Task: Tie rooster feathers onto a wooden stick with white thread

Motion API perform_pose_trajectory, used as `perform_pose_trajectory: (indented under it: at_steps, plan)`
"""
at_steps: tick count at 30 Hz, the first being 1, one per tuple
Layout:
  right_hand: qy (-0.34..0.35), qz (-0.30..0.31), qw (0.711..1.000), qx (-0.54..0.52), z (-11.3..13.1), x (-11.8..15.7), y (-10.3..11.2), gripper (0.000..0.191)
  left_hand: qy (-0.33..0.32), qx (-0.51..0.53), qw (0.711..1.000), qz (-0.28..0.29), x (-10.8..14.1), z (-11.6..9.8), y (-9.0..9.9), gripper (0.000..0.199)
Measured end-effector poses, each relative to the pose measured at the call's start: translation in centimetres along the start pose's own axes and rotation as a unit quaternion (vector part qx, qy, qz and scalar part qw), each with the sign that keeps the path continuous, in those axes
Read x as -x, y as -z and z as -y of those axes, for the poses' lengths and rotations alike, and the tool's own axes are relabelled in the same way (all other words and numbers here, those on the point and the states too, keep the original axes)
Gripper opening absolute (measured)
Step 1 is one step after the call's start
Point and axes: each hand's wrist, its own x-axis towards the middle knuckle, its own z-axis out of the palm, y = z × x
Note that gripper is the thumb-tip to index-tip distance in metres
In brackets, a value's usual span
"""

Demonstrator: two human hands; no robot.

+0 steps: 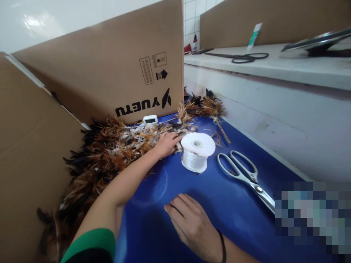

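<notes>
My left hand (pixel 166 144) reaches out to the near edge of a pile of brown and black feathers (pixel 109 146), just left of a white spool (pixel 196 157) of clear thread. Its fingers point at the spool and the feathers; what they hold, if anything, is hidden. Closer to me, my right hand (pixel 189 219) hovers over or rests on the blue table (pixel 153 223), fingers curled together, a dark band at the wrist. Anything inside that curl is too small to make out. Metal scissors (pixel 248 179) lie to the right of the spool.
Cardboard panels (pixel 109 65) stand behind and left of the feathers. A small white digital device (pixel 150 119) sits by the back panel. Feather bundles (pixel 211 106) lie farther back. A white ledge (pixel 274 69) at the right holds black scissors (pixel 244 57) and a glue stick (pixel 254 35).
</notes>
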Motion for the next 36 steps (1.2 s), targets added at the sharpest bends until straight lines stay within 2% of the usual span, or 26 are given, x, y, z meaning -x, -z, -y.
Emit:
perform_pose_trajectory:
  at_steps: [4, 6, 8, 11, 13, 16, 19, 22, 25, 28, 31, 36]
  plan:
    - [-0.005, 0.008, 1.0, -0.013, -0.1, 0.1, 0.0, 0.017, 0.021, 0.054, 0.998, -0.016, 1.4, -0.3, 1.0, 0.053]
    - [-0.004, 0.013, 1.0, -0.02, 0.0, 0.2, -0.1, 0.016, 0.026, 0.055, 0.998, -0.031, 3.1, -0.5, 2.1, 0.042]
    - [0.002, 0.013, 1.0, -0.028, 0.2, 0.3, -0.2, 0.016, 0.087, 0.021, 0.995, -0.04, 5.1, -0.2, 3.3, 0.032]
    - [0.017, 0.007, 0.999, -0.045, 0.5, 0.4, -0.4, 0.017, 0.246, -0.063, 0.966, -0.04, 8.1, 1.9, 5.1, 0.037]
    - [0.025, 0.002, 0.998, -0.056, 0.7, 0.4, -0.5, 0.016, 0.306, -0.093, 0.947, -0.037, 10.0, 4.1, 6.3, 0.036]
    - [0.032, 0.0, 0.998, -0.06, 0.7, 0.4, -0.5, 0.015, 0.358, -0.115, 0.926, 0.017, 12.8, 7.3, 7.7, 0.027]
    - [0.033, 0.001, 0.998, -0.062, 0.7, 0.5, -0.4, 0.016, 0.363, -0.116, 0.919, 0.099, 14.6, 9.1, 8.4, 0.016]
    - [0.03, -0.003, 0.997, -0.066, 0.7, 0.5, -0.5, 0.018, 0.357, -0.136, 0.913, 0.146, 15.3, 9.4, 8.2, 0.017]
    - [0.03, -0.002, 0.997, -0.067, 0.7, 0.4, -0.6, 0.017, 0.343, -0.168, 0.911, 0.156, 15.1, 9.0, 8.0, 0.019]
    - [0.032, 0.0, 0.997, -0.07, 0.8, 0.4, -0.6, 0.017, 0.319, -0.202, 0.915, 0.143, 14.9, 8.3, 8.7, 0.028]
    - [0.03, 0.011, 0.997, -0.076, 1.0, 0.5, -0.7, 0.017, 0.29, -0.229, 0.921, 0.124, 14.5, 7.5, 10.9, 0.038]
    - [0.026, 0.031, 0.995, -0.086, 1.2, 0.7, -0.7, 0.015, 0.249, -0.282, 0.924, 0.072, 13.2, 6.2, 16.2, 0.041]
